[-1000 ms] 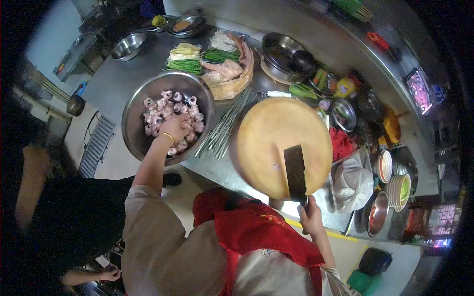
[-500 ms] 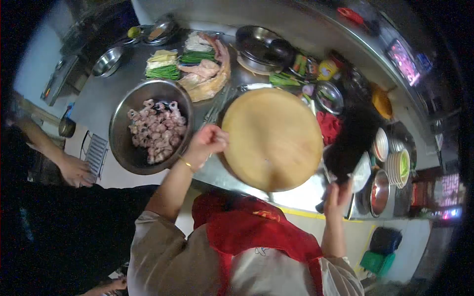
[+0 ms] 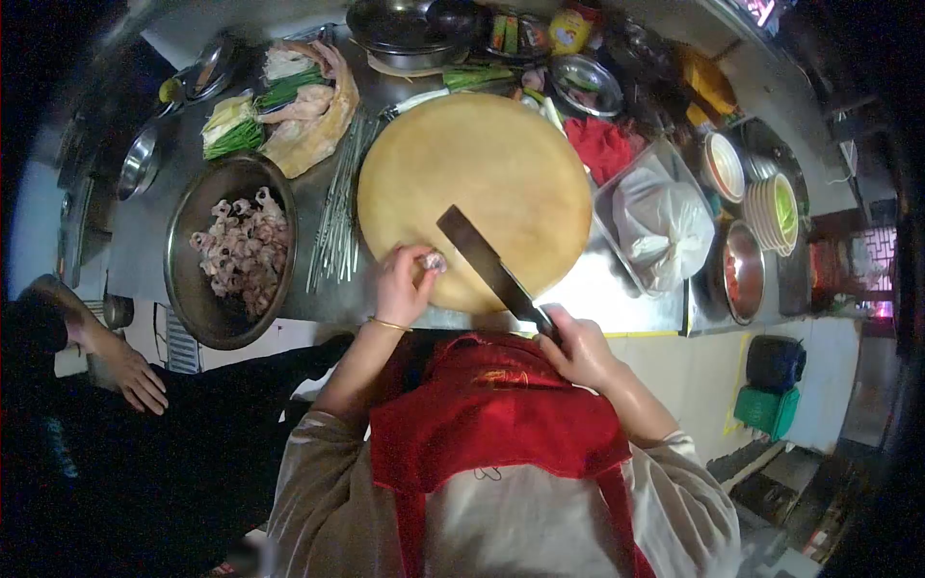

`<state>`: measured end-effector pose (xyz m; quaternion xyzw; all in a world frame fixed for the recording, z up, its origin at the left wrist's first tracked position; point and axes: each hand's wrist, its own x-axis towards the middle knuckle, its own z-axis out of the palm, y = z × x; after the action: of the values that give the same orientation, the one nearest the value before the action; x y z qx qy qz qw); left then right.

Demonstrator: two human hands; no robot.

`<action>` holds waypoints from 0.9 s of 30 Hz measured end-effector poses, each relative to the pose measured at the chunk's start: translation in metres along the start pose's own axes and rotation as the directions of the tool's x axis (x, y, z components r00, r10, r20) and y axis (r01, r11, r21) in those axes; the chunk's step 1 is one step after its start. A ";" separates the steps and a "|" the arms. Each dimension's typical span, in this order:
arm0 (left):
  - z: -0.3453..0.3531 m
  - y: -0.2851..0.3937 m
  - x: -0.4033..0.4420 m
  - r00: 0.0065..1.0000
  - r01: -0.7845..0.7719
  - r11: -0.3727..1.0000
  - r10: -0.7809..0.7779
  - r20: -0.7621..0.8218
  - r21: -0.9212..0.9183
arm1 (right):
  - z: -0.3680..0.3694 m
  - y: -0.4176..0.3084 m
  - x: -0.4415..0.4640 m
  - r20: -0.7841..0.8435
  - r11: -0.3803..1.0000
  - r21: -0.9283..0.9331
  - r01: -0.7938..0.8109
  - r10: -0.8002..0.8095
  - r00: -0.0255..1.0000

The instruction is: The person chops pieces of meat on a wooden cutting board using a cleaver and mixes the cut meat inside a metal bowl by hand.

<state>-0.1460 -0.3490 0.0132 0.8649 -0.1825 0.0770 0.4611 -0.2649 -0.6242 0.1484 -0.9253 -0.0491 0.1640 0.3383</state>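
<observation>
My left hand (image 3: 403, 286) is closed in a pinch on a small pale piece of meat (image 3: 435, 261), over the near-left rim of a round wooden chopping board (image 3: 462, 154). A cleaver (image 3: 487, 264) with a dark rectangular blade is in my right hand (image 3: 583, 354), fingers wrapped round its handle. The blade slants up and left above the board, right of the meat piece; whether it touches the wood I cannot tell. To the left, a large metal bowl (image 3: 175, 252) contains many pinkish, partly ring-shaped meat pieces (image 3: 246, 250).
Metal skewers (image 3: 339, 207) lie between bowl and board. Beyond are bundled greens (image 3: 231, 140), a slab of pale meat (image 3: 308, 125) and a dark pan (image 3: 405, 29). A white plastic bag (image 3: 665, 226) and stacked bowls (image 3: 768, 217) stand right. Another person's hand (image 3: 130, 371) is at left.
The cleaver has come down from a raised, dark blur at the right to over the board. My left hand has moved onto the board's near-left part. The view has shifted too.
</observation>
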 end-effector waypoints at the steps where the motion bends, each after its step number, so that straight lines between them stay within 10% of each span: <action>1: 0.000 0.003 0.001 1.000 0.011 1.000 -0.011 -0.010 -0.008 | -0.001 -0.002 0.002 0.015 1.000 -0.019 0.012 -0.012 1.000; 27: 0.014 -0.007 -0.001 0.955 -0.179 0.956 0.225 -0.190 0.233 | 0.033 -0.040 0.089 0.161 0.995 -0.074 0.064 -0.051 0.986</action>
<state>-0.1449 -0.3565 0.0002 0.8726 -0.2102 0.2362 0.3724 -0.1915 -0.5551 0.1261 -0.9201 -0.1092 0.2254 0.3011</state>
